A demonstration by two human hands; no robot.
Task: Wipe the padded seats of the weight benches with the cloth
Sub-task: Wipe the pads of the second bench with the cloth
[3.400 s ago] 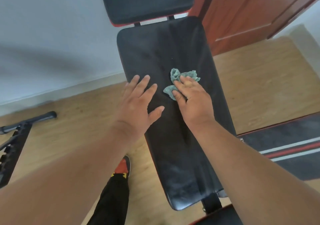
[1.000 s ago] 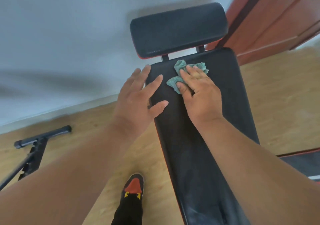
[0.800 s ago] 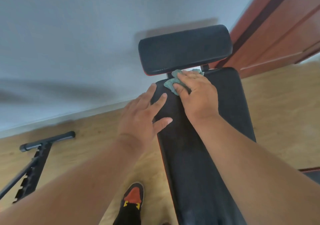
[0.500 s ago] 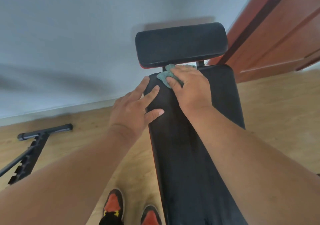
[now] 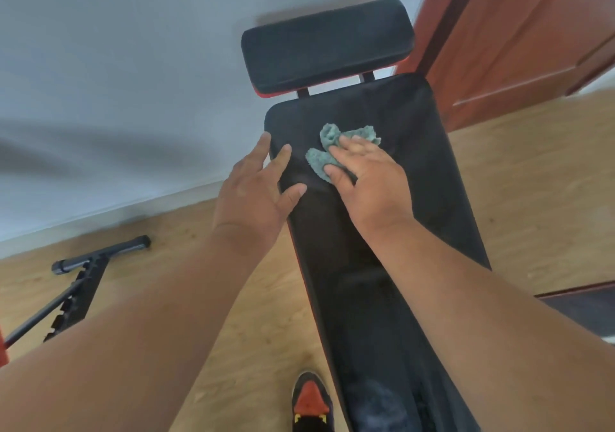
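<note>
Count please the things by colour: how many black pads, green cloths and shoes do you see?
Black pads: 2, the long pad and the head pad
Green cloths: 1, the cloth
Shoes: 1, the shoe
Total: 4

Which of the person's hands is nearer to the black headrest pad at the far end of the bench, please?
The right hand: it presses the cloth mid-pad, just below the headrest pad. The left hand rests lower, on the long pad's left edge.

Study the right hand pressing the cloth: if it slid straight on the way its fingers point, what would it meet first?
Probably the far end of the long black pad, then the gap before the headrest pad; depth is unclear. The right hand already presses the cloth.
</note>
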